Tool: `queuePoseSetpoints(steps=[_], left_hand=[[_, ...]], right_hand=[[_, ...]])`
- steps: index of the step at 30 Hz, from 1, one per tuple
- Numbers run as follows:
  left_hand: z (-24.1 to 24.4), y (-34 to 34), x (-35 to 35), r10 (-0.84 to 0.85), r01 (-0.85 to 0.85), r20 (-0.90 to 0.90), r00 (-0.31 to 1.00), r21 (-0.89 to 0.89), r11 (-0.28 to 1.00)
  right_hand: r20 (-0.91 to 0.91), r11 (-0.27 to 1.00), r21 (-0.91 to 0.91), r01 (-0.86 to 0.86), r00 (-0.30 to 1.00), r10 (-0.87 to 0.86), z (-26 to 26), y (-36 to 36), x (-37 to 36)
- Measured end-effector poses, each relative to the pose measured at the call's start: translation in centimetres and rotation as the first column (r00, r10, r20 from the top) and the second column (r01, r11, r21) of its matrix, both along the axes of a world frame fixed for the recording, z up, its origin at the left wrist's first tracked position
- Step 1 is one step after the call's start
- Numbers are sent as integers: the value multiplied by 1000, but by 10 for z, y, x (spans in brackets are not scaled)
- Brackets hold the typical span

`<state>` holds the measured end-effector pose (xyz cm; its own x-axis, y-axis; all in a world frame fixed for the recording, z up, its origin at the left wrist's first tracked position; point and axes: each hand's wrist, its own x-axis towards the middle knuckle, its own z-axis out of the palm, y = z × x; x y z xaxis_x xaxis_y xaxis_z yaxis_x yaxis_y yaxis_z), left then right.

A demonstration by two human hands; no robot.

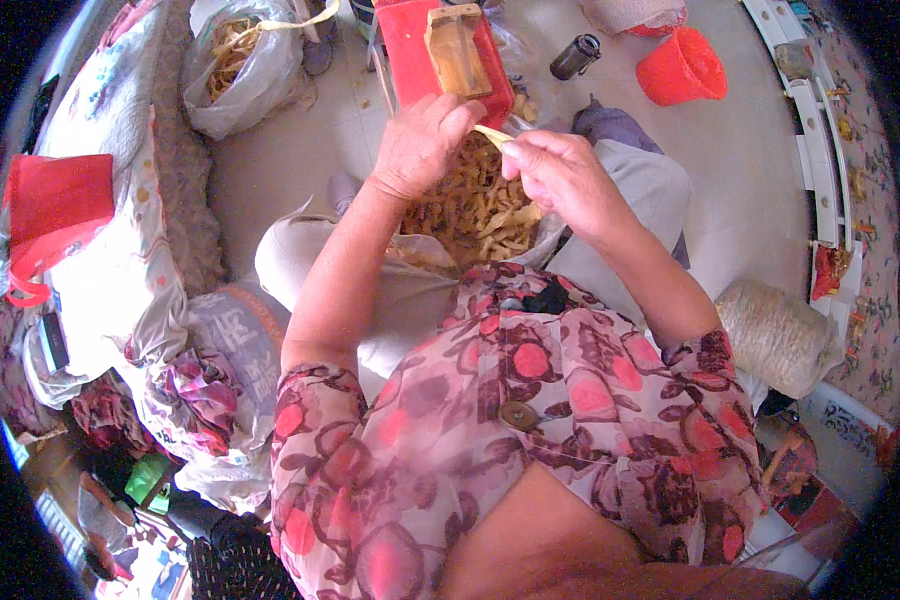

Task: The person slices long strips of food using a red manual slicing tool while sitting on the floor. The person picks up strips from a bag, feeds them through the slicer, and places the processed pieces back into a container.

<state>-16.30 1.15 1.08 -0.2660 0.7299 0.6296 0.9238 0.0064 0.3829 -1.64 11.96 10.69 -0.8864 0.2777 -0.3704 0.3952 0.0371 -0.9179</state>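
A pale yellow strip [493, 136] of plant-like material spans the gap between my two hands. My right hand [562, 176] pinches one end between thumb and fingers. My left hand [429, 142] is closed around the strip's other end, with its fingertips close to the lower edge of a wooden block [457, 56]. That block lies on a red padded surface [403, 49] in front of me. Under my hands, between my knees, is a heap of tan, curled pieces [469, 206] in a plastic bag. My fingers partly hide the strip's left end.
A plastic bag of similar strips [244, 71] stands at upper left. A dark bottle [576, 57] and a red bucket [679, 66] are at upper right. A large twine spool [776, 337] sits by my right elbow. Cloth-covered furniture [101, 300] lines the left.
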Motion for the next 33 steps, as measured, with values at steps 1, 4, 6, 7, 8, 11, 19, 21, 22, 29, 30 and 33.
queuePoseSetpoints(steps=[1,4,6,7,8,11,19,21,22,29,30,33], left_hand=[[-1,-1,-2,19,-19,16,1000,0,1000],[0,-1,-4,80,-79,62,995,-16,997],[4,2,-5,162,-120,282,945,-161,980],[3,4,-5,205,-119,386,899,-235,965],[-12,8,-9,177,-122,493,851,-142,982],[-14,13,-13,-133,31,957,259,129,991],[-22,25,-29,7,-101,881,474,47,994],[-20,27,-32,80,-135,846,527,-10,991],[-18,28,-33,107,-149,830,547,-29,988],[-15,36,-36,348,-226,657,668,-267,937],[-18,34,-34,397,-251,594,700,-316,915],[-19,29,-26,501,-351,392,772,-395,849]], right_hand=[[-25,999,49,-22,999,23,16,-9,-2],[-74,986,164,-37,996,50,25,-13,-6],[-109,955,297,-3,993,37,15,-5,-15],[-82,963,268,18,997,4,7,6,-23],[-123,953,295,63,992,-27,-8,18,-33],[-189,952,268,148,977,-99,-51,47,-49],[-184,942,275,194,972,-147,-65,62,-72],[-155,952,234,196,974,-163,-62,63,-76],[-168,951,231,206,971,-169,-64,65,-79],[-189,853,473,219,971,-145,-106,86,-94],[-161,815,546,196,979,-127,-111,84,-94],[-73,831,501,242,969,-237,-120,90,-84]])
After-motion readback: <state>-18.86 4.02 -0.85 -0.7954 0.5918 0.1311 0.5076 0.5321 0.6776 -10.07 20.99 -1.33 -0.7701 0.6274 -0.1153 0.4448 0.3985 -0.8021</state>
